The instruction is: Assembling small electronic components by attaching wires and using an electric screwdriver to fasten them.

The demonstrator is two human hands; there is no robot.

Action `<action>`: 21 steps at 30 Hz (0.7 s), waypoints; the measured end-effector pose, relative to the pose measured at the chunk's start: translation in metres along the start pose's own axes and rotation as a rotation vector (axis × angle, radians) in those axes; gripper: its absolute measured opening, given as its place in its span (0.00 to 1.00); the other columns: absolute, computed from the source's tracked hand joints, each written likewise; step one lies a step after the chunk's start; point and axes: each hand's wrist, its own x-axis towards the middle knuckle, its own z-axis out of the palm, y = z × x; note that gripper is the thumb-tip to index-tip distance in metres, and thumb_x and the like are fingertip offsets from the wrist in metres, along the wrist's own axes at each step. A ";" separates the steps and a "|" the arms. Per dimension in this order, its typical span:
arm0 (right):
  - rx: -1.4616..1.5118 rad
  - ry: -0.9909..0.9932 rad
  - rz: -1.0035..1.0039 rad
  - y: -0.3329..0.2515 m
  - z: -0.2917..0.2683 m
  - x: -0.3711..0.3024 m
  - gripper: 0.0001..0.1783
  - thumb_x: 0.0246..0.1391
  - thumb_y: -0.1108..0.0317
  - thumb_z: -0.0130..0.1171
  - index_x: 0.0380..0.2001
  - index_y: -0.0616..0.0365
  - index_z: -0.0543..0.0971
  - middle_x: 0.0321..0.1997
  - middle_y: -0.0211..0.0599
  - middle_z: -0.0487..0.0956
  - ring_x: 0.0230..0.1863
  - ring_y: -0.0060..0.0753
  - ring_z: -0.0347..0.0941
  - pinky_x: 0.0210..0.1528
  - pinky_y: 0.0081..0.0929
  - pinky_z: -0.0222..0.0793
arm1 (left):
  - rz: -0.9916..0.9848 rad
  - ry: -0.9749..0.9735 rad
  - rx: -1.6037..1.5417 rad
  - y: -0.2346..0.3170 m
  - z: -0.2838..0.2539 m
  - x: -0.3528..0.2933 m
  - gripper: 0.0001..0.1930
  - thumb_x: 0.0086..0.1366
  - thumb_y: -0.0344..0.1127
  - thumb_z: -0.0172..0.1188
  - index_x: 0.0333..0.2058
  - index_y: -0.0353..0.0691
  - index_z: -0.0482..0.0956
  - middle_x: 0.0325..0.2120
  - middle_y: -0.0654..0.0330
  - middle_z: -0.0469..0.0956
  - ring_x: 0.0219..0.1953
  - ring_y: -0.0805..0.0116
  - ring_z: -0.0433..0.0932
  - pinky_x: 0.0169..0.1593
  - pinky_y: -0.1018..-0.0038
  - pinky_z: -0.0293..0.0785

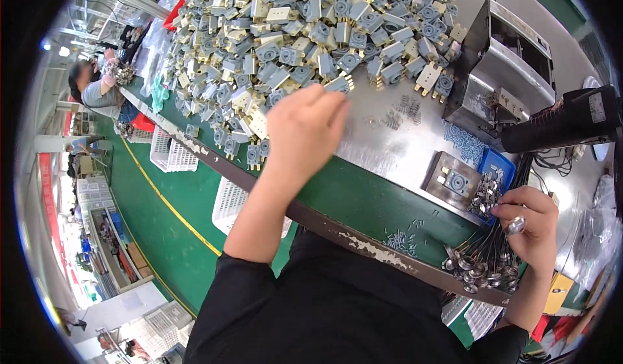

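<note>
My left hand [304, 129] is above the near edge of a large heap of grey and cream plug-like housings [279, 46] with brass pins. Its fingers are curled closed and slightly blurred; whatever lies inside them is hidden. At the right, my right hand [533, 224] pinches a black cable whose round silvery metal end [516, 226] shows below the fingers. Beside that hand lies a bundle of similar cables with metal ends [477, 270], hanging over the table edge. A metal block [441, 192] carries one grey housing [457, 182], left of the right hand.
Small metal parts [485, 194] spill from a blue tray [498, 161] near a black powered tool [561, 121] and a metal-cased machine [503, 59]. Screws [401, 241] and springs [409, 108] lie loose. White baskets [230, 205] stand below; another person [97, 91] works at far left.
</note>
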 end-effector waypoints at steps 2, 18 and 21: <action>0.016 -0.003 -0.008 -0.004 -0.001 0.003 0.09 0.42 0.78 0.64 0.30 0.59 0.86 0.34 0.39 0.83 0.33 0.39 0.82 0.33 0.31 0.74 | -0.019 -0.043 0.066 -0.019 -0.005 -0.002 0.04 0.60 0.34 0.72 0.33 0.45 0.88 0.24 0.60 0.77 0.29 0.57 0.81 0.32 0.64 0.76; 0.628 -0.029 0.004 0.012 -0.010 0.006 0.21 0.60 0.57 0.66 0.24 0.69 0.83 0.28 0.46 0.83 0.25 0.37 0.79 0.27 0.32 0.73 | 0.013 -0.739 -0.866 0.034 -0.014 0.013 0.11 0.64 0.21 0.65 0.46 0.33 0.81 0.40 0.55 0.85 0.34 0.67 0.87 0.38 0.74 0.81; 0.782 -0.032 0.200 0.011 -0.018 0.002 0.21 0.63 0.58 0.67 0.30 0.71 0.84 0.34 0.44 0.83 0.26 0.28 0.76 0.28 0.24 0.70 | 0.016 -0.632 -1.119 0.077 0.010 0.018 0.14 0.66 0.17 0.62 0.50 0.30 0.82 0.37 0.56 0.87 0.32 0.71 0.86 0.36 0.75 0.82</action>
